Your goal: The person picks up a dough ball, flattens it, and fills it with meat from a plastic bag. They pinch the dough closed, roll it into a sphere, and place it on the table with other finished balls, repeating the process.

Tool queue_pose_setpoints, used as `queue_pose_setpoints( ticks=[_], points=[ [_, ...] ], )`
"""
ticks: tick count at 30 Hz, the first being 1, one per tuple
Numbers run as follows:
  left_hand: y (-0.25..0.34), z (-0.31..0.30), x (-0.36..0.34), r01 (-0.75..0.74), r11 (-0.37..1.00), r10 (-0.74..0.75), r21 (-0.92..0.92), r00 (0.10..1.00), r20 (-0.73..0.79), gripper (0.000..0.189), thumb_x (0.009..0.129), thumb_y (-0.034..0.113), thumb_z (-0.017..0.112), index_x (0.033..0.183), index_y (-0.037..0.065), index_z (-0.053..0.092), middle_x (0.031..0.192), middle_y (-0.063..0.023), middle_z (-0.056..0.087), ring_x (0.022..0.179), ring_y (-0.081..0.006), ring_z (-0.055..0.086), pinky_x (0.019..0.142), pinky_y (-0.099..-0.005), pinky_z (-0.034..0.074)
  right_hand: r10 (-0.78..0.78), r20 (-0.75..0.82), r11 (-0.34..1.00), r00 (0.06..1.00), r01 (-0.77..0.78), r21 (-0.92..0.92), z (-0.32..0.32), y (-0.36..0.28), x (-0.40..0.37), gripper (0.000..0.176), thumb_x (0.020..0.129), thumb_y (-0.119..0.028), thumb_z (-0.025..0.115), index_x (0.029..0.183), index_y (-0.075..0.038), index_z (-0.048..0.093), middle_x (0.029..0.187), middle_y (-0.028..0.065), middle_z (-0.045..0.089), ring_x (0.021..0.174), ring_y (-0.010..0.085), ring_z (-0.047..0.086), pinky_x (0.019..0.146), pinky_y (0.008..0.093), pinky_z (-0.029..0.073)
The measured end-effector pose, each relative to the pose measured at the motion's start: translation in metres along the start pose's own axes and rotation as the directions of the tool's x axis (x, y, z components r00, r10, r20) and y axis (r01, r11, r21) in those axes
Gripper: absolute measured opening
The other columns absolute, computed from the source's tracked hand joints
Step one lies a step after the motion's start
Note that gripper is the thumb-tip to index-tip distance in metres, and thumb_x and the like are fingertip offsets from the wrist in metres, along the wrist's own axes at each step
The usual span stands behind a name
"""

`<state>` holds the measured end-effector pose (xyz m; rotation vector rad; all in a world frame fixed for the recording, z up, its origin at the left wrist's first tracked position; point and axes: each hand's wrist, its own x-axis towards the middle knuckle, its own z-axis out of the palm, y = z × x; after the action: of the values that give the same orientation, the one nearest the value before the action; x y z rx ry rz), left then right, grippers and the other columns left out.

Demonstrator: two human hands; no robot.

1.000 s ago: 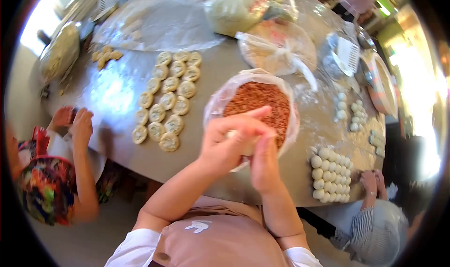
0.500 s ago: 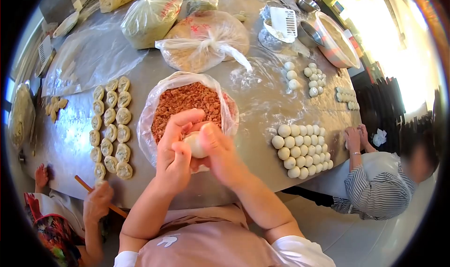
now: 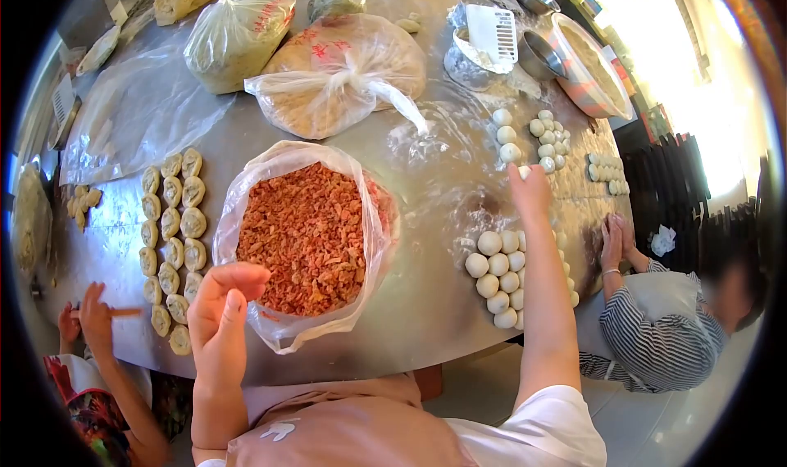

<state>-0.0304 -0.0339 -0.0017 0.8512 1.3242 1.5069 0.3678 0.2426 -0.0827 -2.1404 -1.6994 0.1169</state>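
Observation:
My right hand [image 3: 533,192] is stretched forward over the table, its fingertips closed on a white dough ball [image 3: 525,172]. That ball is just below a short line of dough balls [image 3: 509,153]. Under and beside my right forearm lies a larger block of white dough balls [image 3: 487,285], partly hidden by the arm. My left hand [image 3: 223,310] hovers at the lower left edge of a plastic bag [image 3: 287,346] of reddish crumbly filling [image 3: 307,238]. Its fingers are curved, the thumb stands apart, and nothing shows in it.
Flattened dough pieces [image 3: 170,221] lie in rows at left. Tied bags [image 3: 340,74] stand at the back. A large basin [image 3: 594,65] and a white slotted tray [image 3: 492,34] are at back right. Co-workers' hands [image 3: 97,315] are at left and others [image 3: 616,242] at right.
My hands were together around a white ball over the filling. They have parted: the right reached far forward and right with a ball, the left moved left. The left co-worker's hands shifted.

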Motion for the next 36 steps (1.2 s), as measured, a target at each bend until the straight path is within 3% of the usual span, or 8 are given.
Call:
queue_pose_setpoints(
  ticks=[11, 14, 20, 23, 29, 31, 35, 36],
  points=[
    [-0.005, -0.006, -0.001, 0.086, 0.996, -0.085, 0.034, 0.996, -0.019, 0.033, 0.096, 0.029, 0.055, 0.109, -0.002, 0.056, 0.107, -0.01, 0.061, 0.099, -0.0152, 0.056, 0.089, -0.0282, 0.042, 0.01, 0.115, 0.99, 0.993, 0.007, -0.144, 0.048, 0.026, 0.04, 0.062, 0.082, -0.041, 0.066, 0.117, 0.007, 0.048, 0.109, 0.0284, 0.058, 0.104, 0.0383, 0.057, 0.085, 0.0437, 0.048],
    [-0.001, -0.009, -0.006, 0.067, 0.998, -0.067, 0.01, 0.998, -0.006, 0.036, 0.095, 0.029, 0.055, 0.112, -0.002, 0.054, 0.107, -0.01, 0.061, 0.099, -0.0154, 0.056, 0.088, -0.0281, 0.042, 0.095, 0.449, 0.941, 0.889, -0.228, 0.251, 0.0, -0.006, 0.026, 0.067, 0.081, -0.042, 0.07, 0.121, 0.006, 0.046, 0.112, 0.0233, 0.055, 0.1, 0.0302, 0.058, 0.08, 0.0384, 0.05],
    [0.008, -0.059, -0.025, -0.047, 0.998, 0.041, -0.039, 0.988, -0.152, 0.031, 0.098, 0.024, 0.049, 0.115, -0.001, 0.052, 0.108, -0.0097, 0.061, 0.101, -0.0165, 0.058, 0.088, -0.0279, 0.044, 0.305, 0.292, 0.684, 0.907, -0.422, 0.595, -0.049, 0.018, 0.021, 0.057, 0.086, -0.039, 0.067, 0.124, -0.001, 0.048, 0.103, 0.0119, 0.058, 0.075, 0.0147, 0.059, 0.063, 0.0256, 0.048],
    [0.006, -0.096, -0.041, -0.046, 0.994, 0.016, -0.101, 0.96, -0.279, 0.026, 0.1, 0.02, 0.047, 0.114, 0.0, 0.053, 0.108, -0.0084, 0.061, 0.101, -0.0157, 0.058, 0.088, -0.0269, 0.045, 0.194, 0.311, 0.457, 0.93, -0.366, 0.811, -0.076, 0.023, 0.008, 0.047, 0.091, -0.035, 0.063, 0.122, -0.002, 0.051, 0.095, 0.0066, 0.06, 0.075, 0.0114, 0.057, 0.062, 0.0233, 0.046],
    [-0.004, -0.121, -0.071, 0.002, 0.976, 0.112, 0.216, 0.85, -0.514, 0.021, 0.099, 0.018, 0.048, 0.111, 0.004, 0.059, 0.103, -0.0027, 0.06, 0.096, -0.0115, 0.057, 0.084, -0.026, 0.045, -0.208, 0.253, 0.738, 0.945, -0.018, 0.675, -0.107, -0.107, -0.074, 0.033, 0.093, -0.028, 0.061, 0.114, -0.003, 0.058, 0.102, 0.0042, 0.061, 0.08, 0.0106, 0.059, 0.069, 0.0246, 0.049],
    [-0.003, -0.123, -0.078, 0.075, 0.926, 0.156, 0.369, 0.815, -0.559, 0.021, 0.097, 0.015, 0.051, 0.113, 0.003, 0.059, 0.102, -0.0026, 0.061, 0.098, -0.0125, 0.056, 0.085, -0.0254, 0.045, -0.494, 0.38, 0.76, 0.782, 0.176, 0.625, -0.101, -0.155, -0.12, 0.034, 0.091, -0.025, 0.062, 0.114, -0.001, 0.058, 0.106, 0.0066, 0.062, 0.086, 0.0165, 0.062, 0.076, 0.0283, 0.05],
    [-0.023, -0.145, -0.098, -0.011, 0.963, 0.167, 0.268, 0.808, -0.565, 0.027, 0.094, 0.011, 0.057, 0.119, 0.001, 0.053, 0.111, -0.0068, 0.057, 0.1, -0.0122, 0.054, 0.083, -0.0242, 0.044, -0.818, 0.505, 0.558, 0.275, 0.595, 0.578, -0.092, -0.239, -0.192, 0.04, 0.087, -0.02, 0.064, 0.119, 0.002, 0.055, 0.118, 0.016, 0.059, 0.107, 0.0323, 0.058, 0.094, 0.0388, 0.045],
    [-0.033, -0.153, -0.101, 0.007, 0.933, 0.221, 0.359, 0.776, -0.59, 0.029, 0.094, 0.013, 0.058, 0.12, 0.001, 0.053, 0.113, -0.0088, 0.056, 0.102, -0.0149, 0.053, 0.085, -0.0264, 0.044, -0.848, 0.45, 0.507, 0.28, 0.675, 0.536, -0.082, -0.247, -0.198, 0.042, 0.087, -0.021, 0.064, 0.121, 0.002, 0.053, 0.122, 0.0186, 0.056, 0.113, 0.0346, 0.053, 0.097, 0.0406, 0.043]
  ],
)
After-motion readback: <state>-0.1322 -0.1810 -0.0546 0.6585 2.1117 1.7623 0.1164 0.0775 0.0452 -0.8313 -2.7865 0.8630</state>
